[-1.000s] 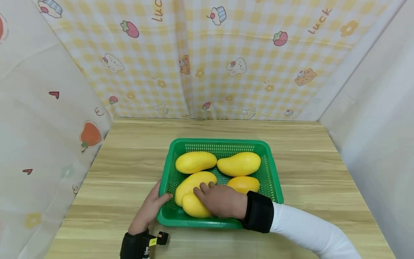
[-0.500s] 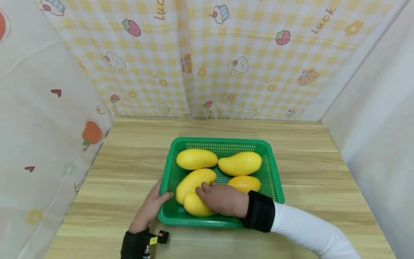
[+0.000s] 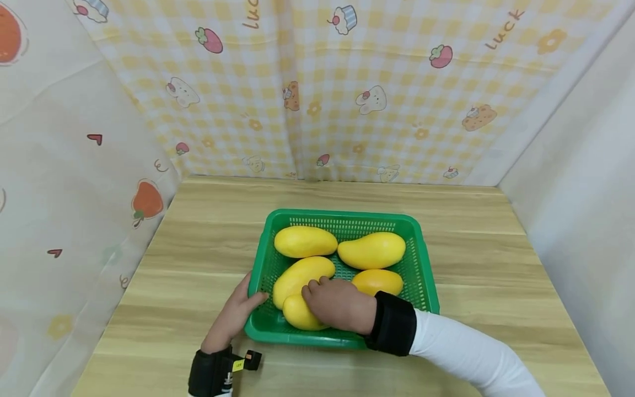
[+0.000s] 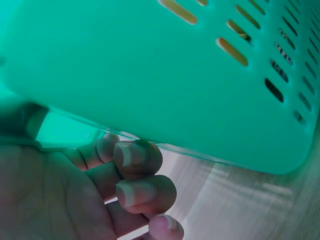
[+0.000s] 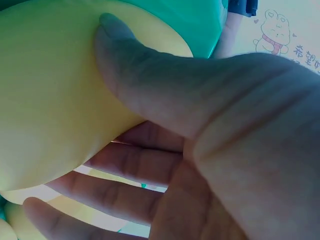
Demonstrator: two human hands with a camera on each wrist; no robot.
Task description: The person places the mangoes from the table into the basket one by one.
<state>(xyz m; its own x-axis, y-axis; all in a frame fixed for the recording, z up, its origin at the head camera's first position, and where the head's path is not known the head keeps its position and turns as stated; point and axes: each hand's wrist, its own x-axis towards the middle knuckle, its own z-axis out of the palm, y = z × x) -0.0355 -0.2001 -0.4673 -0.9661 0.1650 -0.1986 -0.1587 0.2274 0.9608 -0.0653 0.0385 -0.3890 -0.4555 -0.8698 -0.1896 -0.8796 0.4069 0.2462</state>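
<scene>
A green basket (image 3: 342, 340) with slotted walls holds several yellow mangoes. In the head view, my left hand (image 3: 232, 315) grips its left side, the thumb over the rim. In the left wrist view, that hand's curled fingers (image 4: 145, 195) lie under the basket's lower edge. My right hand (image 3: 339, 303) holds the front mango (image 3: 301, 314) inside the basket. The right wrist view shows the thumb laid along this mango (image 5: 45, 100) and the fingers around its other side. Touching it from behind is another mango (image 3: 300, 279).
Two mangoes, one at back left (image 3: 305, 241) and one at back right (image 3: 373, 250), lie along the far wall. An orange-yellow mango (image 3: 378, 282) sits right of my right hand, partly covered. The wooden table (image 3: 471, 248) meets patterned cloth (image 3: 332, 127) at the back.
My right fingers have curled in closer around the front mango. The back-left mango and the one behind the held mango have shifted slightly. My left hand keeps its grip on the basket.
</scene>
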